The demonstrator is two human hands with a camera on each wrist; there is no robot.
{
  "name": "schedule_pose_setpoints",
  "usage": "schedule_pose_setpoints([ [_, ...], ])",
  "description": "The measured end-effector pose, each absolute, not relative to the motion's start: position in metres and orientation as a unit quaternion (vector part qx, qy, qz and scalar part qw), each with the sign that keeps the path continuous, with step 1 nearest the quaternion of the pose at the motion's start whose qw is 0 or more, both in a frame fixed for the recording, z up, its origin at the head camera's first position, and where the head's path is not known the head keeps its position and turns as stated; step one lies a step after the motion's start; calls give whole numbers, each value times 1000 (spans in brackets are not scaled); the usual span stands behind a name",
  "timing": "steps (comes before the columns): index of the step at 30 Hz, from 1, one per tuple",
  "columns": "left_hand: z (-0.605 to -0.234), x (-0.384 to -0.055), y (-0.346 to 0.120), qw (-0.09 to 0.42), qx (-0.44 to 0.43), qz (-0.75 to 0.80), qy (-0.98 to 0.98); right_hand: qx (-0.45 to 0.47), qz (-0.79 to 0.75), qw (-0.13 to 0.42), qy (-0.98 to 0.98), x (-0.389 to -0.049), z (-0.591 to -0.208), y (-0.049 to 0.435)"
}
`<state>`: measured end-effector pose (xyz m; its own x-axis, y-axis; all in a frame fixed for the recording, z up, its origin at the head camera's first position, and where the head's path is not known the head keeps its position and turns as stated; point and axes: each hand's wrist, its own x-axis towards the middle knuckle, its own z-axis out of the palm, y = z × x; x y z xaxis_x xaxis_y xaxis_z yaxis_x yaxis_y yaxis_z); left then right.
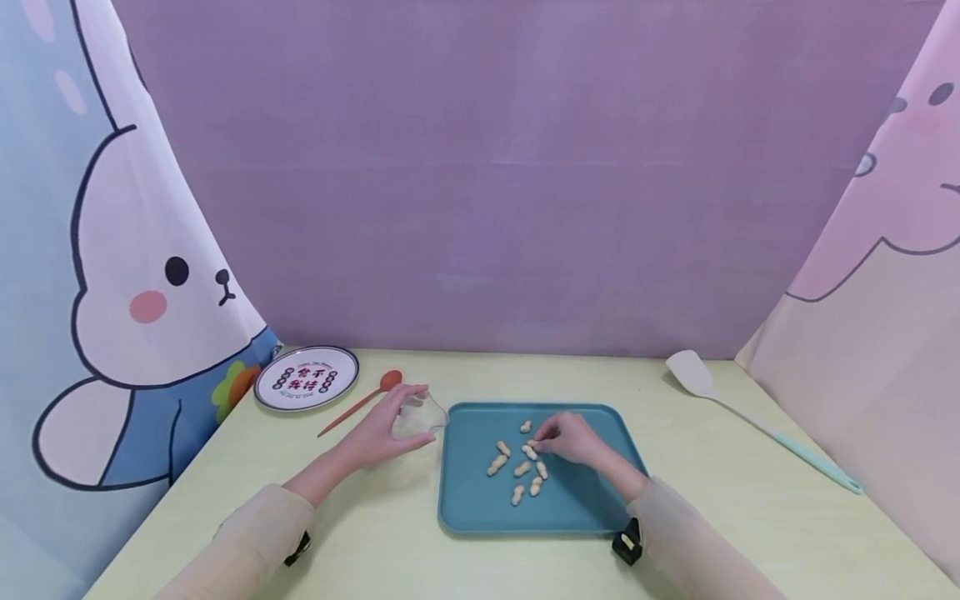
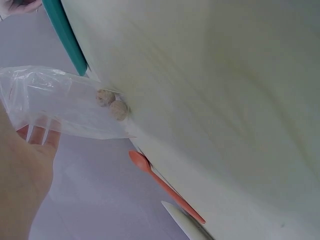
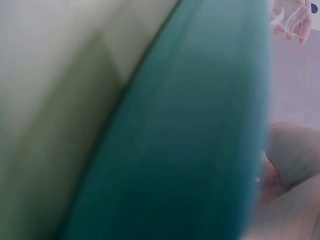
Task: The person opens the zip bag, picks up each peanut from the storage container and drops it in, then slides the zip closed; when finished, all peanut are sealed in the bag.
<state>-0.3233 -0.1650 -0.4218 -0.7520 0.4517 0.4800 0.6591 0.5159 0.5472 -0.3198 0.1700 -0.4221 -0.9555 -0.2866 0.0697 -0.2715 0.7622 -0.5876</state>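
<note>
My left hand (image 1: 375,432) holds a clear plastic bag (image 1: 417,419) just left of the tray, thumb and fingers on either side of it. Two peanuts (image 2: 119,110) show at the bottom of the bag in the left wrist view. Over the teal tray (image 1: 592,500), my right hand (image 1: 576,439) pinches a peanut (image 1: 531,444) between thumb and fingertips. Several more unshelled peanuts (image 1: 522,469) lie scattered about the tray's middle and left. In the right wrist view the tray's side hides most of the right hand's fingers.
An orange spoon (image 1: 356,412) lies behind the left hand. Farther back on the left is a white oval plate (image 1: 307,398) with a dark rim and red lettering. A white spatula (image 1: 693,375) with a mint handle lies at the right. Cloth curtains (image 1: 480,208) border the table.
</note>
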Motion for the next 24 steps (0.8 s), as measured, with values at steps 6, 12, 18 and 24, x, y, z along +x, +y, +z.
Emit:
schedule_pose_setpoints([
  [6,-422,-324,-164,144,-328,-371,-857,-147,-336,1,930,-319,-419,174],
  [12,-422,-325,-164,155,-329,-367,-856,-168,-371,-20,913,-320,-413,173],
  [18,-421,-327,-164,152,-331,-370,-855,-185,-388,-55,901,-321,-408,161],
  [24,-424,-327,-165,148,-325,-373,-857,-208,-414,-55,885,-321,-407,144],
])
